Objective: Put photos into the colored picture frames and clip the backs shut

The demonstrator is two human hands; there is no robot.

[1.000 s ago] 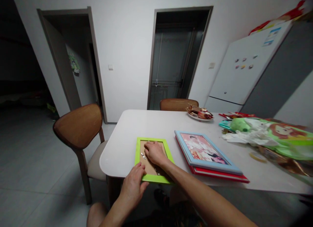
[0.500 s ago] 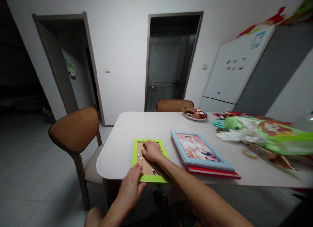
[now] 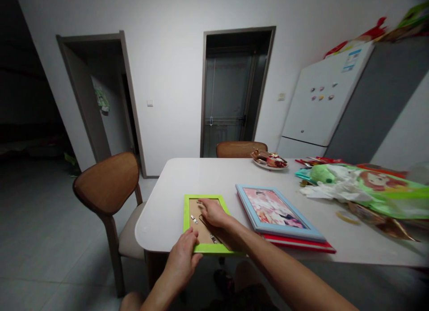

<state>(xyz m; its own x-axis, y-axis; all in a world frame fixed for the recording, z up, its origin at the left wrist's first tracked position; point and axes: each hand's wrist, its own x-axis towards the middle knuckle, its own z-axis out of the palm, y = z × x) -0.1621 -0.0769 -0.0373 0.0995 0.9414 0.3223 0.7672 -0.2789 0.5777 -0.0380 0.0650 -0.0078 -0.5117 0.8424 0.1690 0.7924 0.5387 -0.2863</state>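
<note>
A lime-green picture frame (image 3: 186, 217) lies face down near the table's front edge, its brown backing board (image 3: 204, 233) showing. Small metal fittings (image 3: 194, 219) sit on the board. My left hand (image 3: 183, 254) grips the frame's near left corner, fingers on top and thumb at the front edge. Over the upper part of the board rests my right hand (image 3: 214, 212), its fingers extended toward a small metal piece by the far edge. My right palm and forearm hide part of the board and the frame's right side.
To the right, a light-blue picture frame (image 3: 284, 230) with a photo lies on a red one (image 3: 301, 244). A plate (image 3: 270, 167) of wrapped items stands farther back. Bags and crumpled paper (image 3: 345, 186) cover the table's right side. Brown chairs (image 3: 110, 183) stand left and behind.
The fingers of my right hand have straightened a little toward the far metal piece. My left hand keeps its grip on the corner. The view has tilted up slightly.
</note>
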